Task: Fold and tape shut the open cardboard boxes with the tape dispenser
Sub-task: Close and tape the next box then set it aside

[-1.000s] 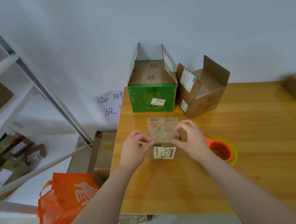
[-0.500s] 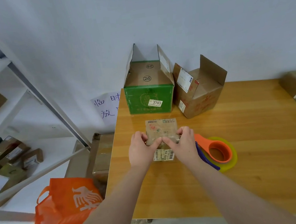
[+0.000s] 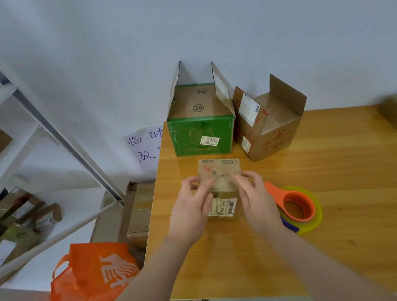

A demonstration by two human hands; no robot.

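- The small box (image 3: 219, 175) sits on the counter (image 3: 348, 232) directly in front of the person. Its top flaps are folded inward and a barcode label shows on its near face.
- The left hand (image 3: 191, 207) and the right hand (image 3: 256, 200) close on it from either side. The fingers (image 3: 197, 182) of each hand are curled onto the upper edges and pinch the flaps down (blur hides whether the seam has fully met).
- The step in hand looks like the folding of this box, and the taping seems not yet begun.
- The tape dispenser (image 3: 296, 207), orange with a yellow-green roll, lies flat on the counter just beside the right hand, and nothing holds it.
- The next move probably calls for one hand to keep the flaps pressed flat while the other lets go and picks up the dispenser. If both hands let go, the flaps may spring up.
- Behind the small box, the green box (image 3: 202, 135) and the brown box (image 3: 271, 128) stand side by side with their flaps up, both still to be folded and taped.
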